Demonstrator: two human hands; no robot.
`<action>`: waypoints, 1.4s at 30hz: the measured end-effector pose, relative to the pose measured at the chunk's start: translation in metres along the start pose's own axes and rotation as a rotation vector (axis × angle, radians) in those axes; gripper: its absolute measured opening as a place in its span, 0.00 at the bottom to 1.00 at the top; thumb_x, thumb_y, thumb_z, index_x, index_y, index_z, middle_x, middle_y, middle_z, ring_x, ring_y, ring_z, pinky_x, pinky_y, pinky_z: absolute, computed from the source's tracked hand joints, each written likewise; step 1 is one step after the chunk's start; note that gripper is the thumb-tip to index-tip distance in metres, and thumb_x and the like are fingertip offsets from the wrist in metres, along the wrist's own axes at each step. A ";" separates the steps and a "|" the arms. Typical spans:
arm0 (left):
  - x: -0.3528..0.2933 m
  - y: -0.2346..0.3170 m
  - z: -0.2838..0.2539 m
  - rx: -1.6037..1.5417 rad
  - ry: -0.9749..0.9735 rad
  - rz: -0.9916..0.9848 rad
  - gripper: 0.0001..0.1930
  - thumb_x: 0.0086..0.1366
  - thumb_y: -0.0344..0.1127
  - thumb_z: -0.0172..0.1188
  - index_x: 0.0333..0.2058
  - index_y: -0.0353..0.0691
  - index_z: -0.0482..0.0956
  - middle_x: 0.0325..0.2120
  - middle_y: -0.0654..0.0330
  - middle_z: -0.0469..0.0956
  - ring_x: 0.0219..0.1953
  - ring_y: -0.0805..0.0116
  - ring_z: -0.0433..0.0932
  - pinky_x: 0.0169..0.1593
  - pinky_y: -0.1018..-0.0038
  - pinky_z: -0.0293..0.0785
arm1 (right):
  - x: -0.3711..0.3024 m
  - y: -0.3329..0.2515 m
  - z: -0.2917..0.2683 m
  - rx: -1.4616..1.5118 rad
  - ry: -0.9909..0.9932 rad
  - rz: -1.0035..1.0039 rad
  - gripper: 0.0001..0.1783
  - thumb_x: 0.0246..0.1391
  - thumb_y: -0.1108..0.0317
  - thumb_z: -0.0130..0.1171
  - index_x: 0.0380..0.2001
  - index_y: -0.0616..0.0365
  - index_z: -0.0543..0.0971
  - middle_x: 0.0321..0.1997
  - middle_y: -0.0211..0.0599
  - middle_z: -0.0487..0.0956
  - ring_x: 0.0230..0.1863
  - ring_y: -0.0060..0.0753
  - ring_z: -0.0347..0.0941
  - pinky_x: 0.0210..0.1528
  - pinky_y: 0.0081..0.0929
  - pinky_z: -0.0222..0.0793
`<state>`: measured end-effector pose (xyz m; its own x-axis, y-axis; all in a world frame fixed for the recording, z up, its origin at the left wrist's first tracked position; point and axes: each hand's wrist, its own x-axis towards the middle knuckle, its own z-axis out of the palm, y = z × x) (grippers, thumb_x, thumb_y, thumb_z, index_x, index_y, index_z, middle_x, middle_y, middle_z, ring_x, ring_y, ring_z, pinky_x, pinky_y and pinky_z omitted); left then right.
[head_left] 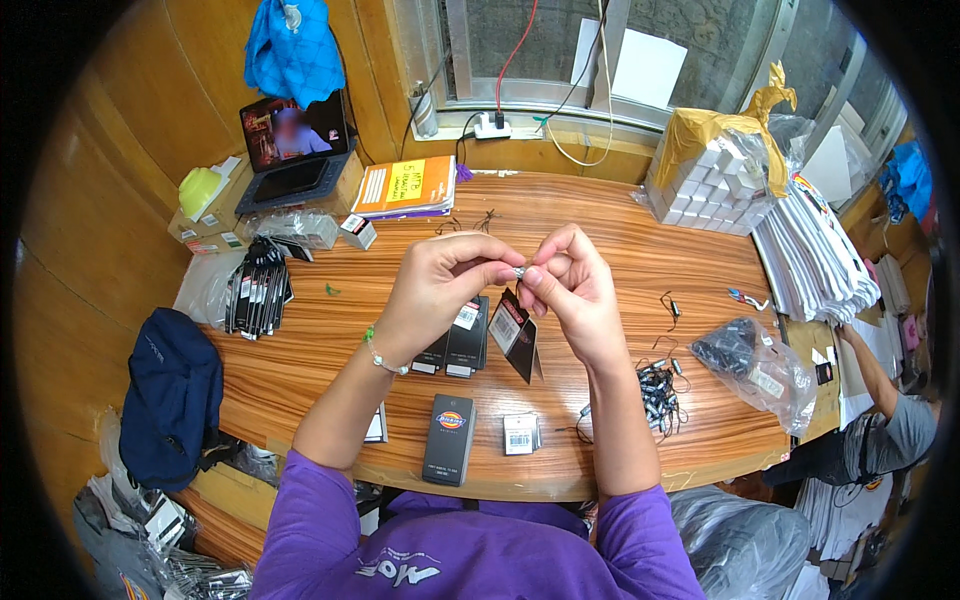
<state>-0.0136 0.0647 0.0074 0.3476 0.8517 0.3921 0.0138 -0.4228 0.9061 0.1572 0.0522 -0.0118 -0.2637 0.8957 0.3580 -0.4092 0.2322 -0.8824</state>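
Over the middle of the table, my left hand and my right hand meet fingertip to fingertip. Both are closed in a pinch on a small silvery string seal. Just beneath hangs a folded black hang tag with a white barcode label. Behind it lie stacks of black hang tags, partly hidden by my left arm. Nearer me are a stack of dark grey tags and a small pile of white barcode cards. Beside my right forearm sits a heap of black string seals.
A clear plastic bag with black contents lies at the right. Small white boxes and a paper stack stand far right. At left are bundled tags, notebooks and a propped screen. Another person's arm shows at right.
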 end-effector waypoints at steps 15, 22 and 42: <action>-0.003 0.010 -0.003 -0.125 -0.098 -0.065 0.06 0.57 0.21 0.55 0.34 0.30 0.79 0.31 0.59 0.77 0.33 0.76 0.75 0.39 0.81 0.73 | 0.001 0.016 -0.004 0.248 -0.068 0.029 0.12 0.53 0.67 0.58 0.34 0.58 0.66 0.24 0.33 0.75 0.25 0.20 0.72 0.27 0.15 0.66; -0.003 0.017 0.000 -0.047 -0.033 0.092 0.06 0.55 0.23 0.58 0.33 0.32 0.79 0.28 0.60 0.78 0.31 0.77 0.75 0.36 0.81 0.71 | -0.001 0.017 -0.004 0.344 -0.130 0.022 0.10 0.55 0.67 0.55 0.35 0.61 0.69 0.28 0.39 0.77 0.29 0.25 0.74 0.32 0.19 0.69; 0.020 -0.004 0.013 0.386 0.004 0.272 0.09 0.53 0.26 0.61 0.34 0.34 0.77 0.29 0.59 0.76 0.32 0.69 0.75 0.37 0.78 0.71 | 0.006 0.004 -0.036 -0.275 -0.127 0.116 0.13 0.58 0.62 0.49 0.33 0.62 0.76 0.29 0.30 0.74 0.34 0.19 0.67 0.39 0.19 0.63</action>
<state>0.0057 0.0796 0.0097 0.3831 0.6952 0.6081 0.2710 -0.7140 0.6456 0.1850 0.0719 -0.0242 -0.4089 0.8716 0.2706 -0.1231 0.2411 -0.9627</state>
